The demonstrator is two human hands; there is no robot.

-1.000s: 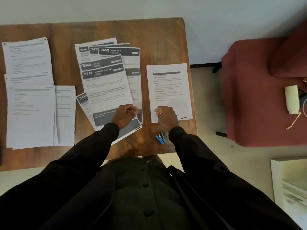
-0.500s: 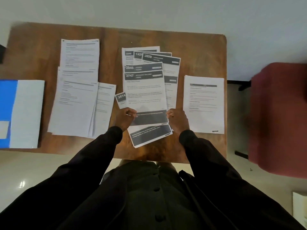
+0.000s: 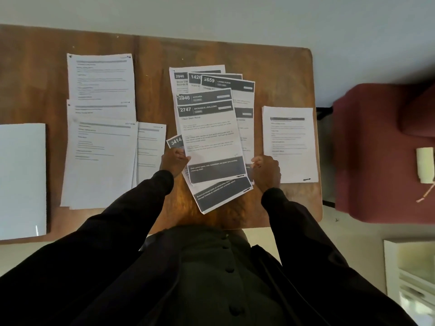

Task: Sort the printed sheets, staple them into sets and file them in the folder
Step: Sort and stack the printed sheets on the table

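Left hand [image 3: 175, 161] pinching top sheet [image 3: 207, 132], right hand [image 3: 266, 172] curled beside it, grip unclear

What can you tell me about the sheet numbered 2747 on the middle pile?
The sheet is white printed paper with a dark header band reading 2747, Entrance / Balcony, small text blocks and a dark band near its bottom. It lies on top of the fanned pile, slightly tilted. The left hand pinches its lower left edge; the right hand curls by its lower right corner.
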